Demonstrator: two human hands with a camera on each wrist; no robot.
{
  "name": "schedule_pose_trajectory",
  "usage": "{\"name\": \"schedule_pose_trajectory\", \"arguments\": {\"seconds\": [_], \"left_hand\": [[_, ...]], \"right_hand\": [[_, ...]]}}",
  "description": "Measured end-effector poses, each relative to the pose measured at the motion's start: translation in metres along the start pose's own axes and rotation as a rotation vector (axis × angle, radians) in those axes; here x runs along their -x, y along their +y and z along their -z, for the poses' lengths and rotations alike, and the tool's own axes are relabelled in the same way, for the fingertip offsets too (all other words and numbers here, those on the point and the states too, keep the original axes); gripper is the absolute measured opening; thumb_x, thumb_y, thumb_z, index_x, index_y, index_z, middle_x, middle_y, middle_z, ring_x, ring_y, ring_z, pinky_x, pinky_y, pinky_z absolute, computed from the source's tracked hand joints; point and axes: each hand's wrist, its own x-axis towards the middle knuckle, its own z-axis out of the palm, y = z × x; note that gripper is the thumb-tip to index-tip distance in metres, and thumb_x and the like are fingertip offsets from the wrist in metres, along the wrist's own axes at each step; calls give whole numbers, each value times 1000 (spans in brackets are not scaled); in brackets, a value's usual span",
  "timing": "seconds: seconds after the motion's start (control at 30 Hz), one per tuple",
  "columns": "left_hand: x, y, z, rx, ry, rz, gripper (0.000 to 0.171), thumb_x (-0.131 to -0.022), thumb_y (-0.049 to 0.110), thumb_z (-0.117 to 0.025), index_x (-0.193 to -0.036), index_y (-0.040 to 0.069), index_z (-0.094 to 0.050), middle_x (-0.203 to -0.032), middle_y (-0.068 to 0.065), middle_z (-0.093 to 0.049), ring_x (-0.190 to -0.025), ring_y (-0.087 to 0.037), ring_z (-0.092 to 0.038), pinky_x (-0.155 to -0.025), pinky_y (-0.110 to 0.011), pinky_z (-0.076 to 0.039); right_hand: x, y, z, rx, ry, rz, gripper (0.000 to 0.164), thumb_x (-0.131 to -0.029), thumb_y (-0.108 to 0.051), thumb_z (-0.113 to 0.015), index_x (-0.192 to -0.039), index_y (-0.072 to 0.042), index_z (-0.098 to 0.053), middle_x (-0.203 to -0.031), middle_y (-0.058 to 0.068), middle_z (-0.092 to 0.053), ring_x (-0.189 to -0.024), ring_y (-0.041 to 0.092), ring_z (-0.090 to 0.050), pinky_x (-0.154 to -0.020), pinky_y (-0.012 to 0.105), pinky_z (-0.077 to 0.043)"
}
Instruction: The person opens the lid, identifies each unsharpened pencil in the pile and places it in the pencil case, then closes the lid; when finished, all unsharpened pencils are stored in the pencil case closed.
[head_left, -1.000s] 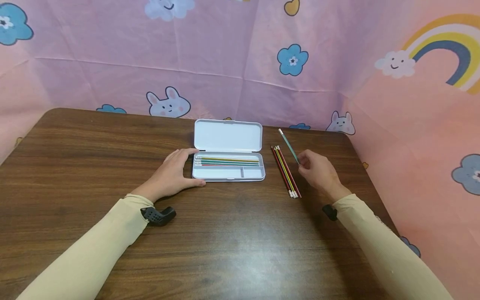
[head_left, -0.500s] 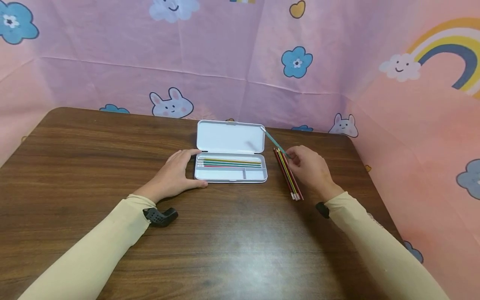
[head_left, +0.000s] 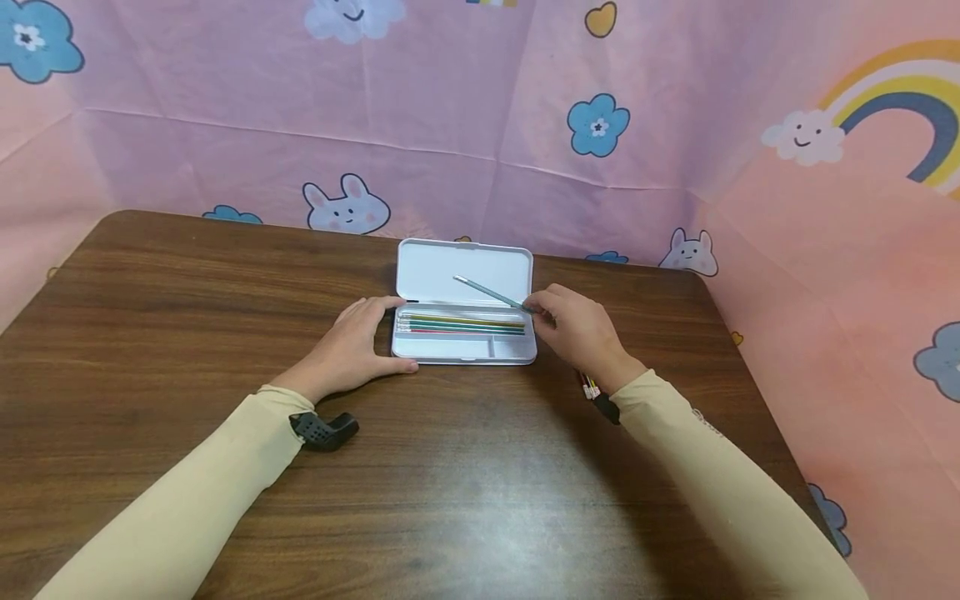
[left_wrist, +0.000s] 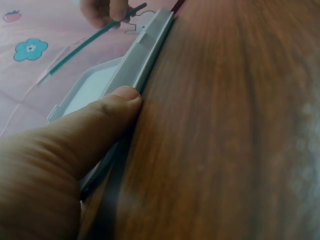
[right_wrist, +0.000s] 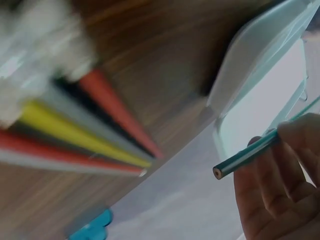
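Observation:
A white pencil case lies with its lid raised at the back of the table. Several pencils rest side by side in its long rear compartment. My left hand holds the case's left end, thumb at the front edge and fingers at the rear corner. In my right hand, thumb and fingers pinch a green pencil near its unsharpened end. It slants above the case in front of the lid, eraser end to the left. The right wrist view shows the pencil's flat end close up.
More pencils, red and yellow among them, lie right of the case, mostly hidden under my right hand and wrist in the head view. Behind the brown table hangs a pink patterned cloth.
My right hand has carried the green pencil leftward from beside the loose pencils to over the case, and the pencil has tilted flatter. The left hand has stayed on the case.

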Motion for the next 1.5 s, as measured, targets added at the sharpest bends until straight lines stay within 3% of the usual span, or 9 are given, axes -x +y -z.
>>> {"name": "schedule_pose_trajectory", "arguments": {"seconds": [0.13, 0.33, 0.53, 1.07, 1.3, 1.5], "left_hand": [[0, -1, 0, -1, 3, -2, 106, -82, 56, -84, -160, 7, -32, -162, -19, -37, -154, -41, -25, -128, -59, -11], [1, -1, 0, 5, -4, -9, 105, -82, 56, -83, -160, 8, -33, -161, -18, -38, -153, -39, -27, -128, -58, -12], [1, 1, 1, 11, -3, -7, 106, -81, 58, -83, -160, 8, -33, -161, -18, -38, -153, -40, -26, -128, -58, -11], [1, -1, -1, 5, 16, -17, 104, -80, 57, -85, -158, 9, -35, -159, -16, -42, -151, -37, -31, -129, -53, -11], [1, 1, -1, 6, 19, -18, 104, -80, 54, -86, -157, 6, -36, -158, -17, -42, -150, -37, -32, -129, -52, -11], [1, 1, 0, -1, 10, -9, 105, -81, 55, -85, -159, 6, -34, -160, -17, -40, -152, -37, -30, -129, -52, -10]], "right_hand": [[-9, -13, -6, 36, -33, 77, 19, -97, -6, -69, -114, -12, -76, -101, 2, -71, -81, 18, -65, -64, 38, -58], [-22, -26, -15, 63, -79, 110, 21, -99, -6, -67, -115, -15, -78, -102, 1, -72, -85, 16, -67, -64, 36, -57], [-34, -35, -26, 181, -94, 202, 23, -99, -4, -64, -114, -14, -78, -101, 1, -71, -95, 19, -70, -69, 38, -62], [-50, -47, -41, 287, -230, 110, 23, -100, -2, -58, -112, -14, -74, -100, 5, -70, -94, 25, -70, -67, 45, -62], [-50, -51, -44, 308, -219, 104, 28, -99, 2, -56, -111, -13, -76, -97, 9, -65, -92, 27, -68, -65, 46, -62], [-51, -50, -43, 290, -219, 108, 26, -98, 2, -57, -107, -13, -77, -93, 6, -70, -89, 25, -71, -67, 46, -62]]}}
